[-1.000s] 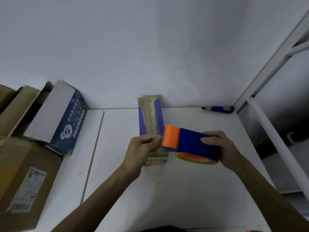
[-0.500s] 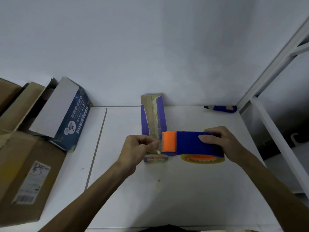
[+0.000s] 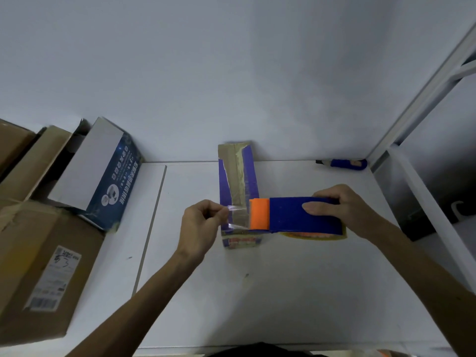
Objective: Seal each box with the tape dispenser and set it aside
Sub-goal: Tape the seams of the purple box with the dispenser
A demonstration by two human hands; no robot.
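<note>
A narrow purple box [image 3: 238,181] lies on the white table [image 3: 283,292], its top covered with torn brown tape. My right hand [image 3: 345,208] grips a blue tape dispenser [image 3: 304,215] with an orange front, held level over the box's near end. A yellow-rimmed tape roll shows under it. My left hand [image 3: 202,224] pinches the free end of a clear tape strip [image 3: 238,217] stretched from the dispenser's orange mouth across the box.
A dark blue printed box [image 3: 103,176] with a white open flap leans at the left. Brown cardboard boxes [image 3: 38,266] stand beside it at the far left. A blue utility knife [image 3: 345,163] lies by the back wall. A white metal frame [image 3: 425,189] borders the right.
My left hand has drawn the tape end leftward, away from the dispenser, so a clear strip now spans the box. The dispenser has stayed over the box's near end.
</note>
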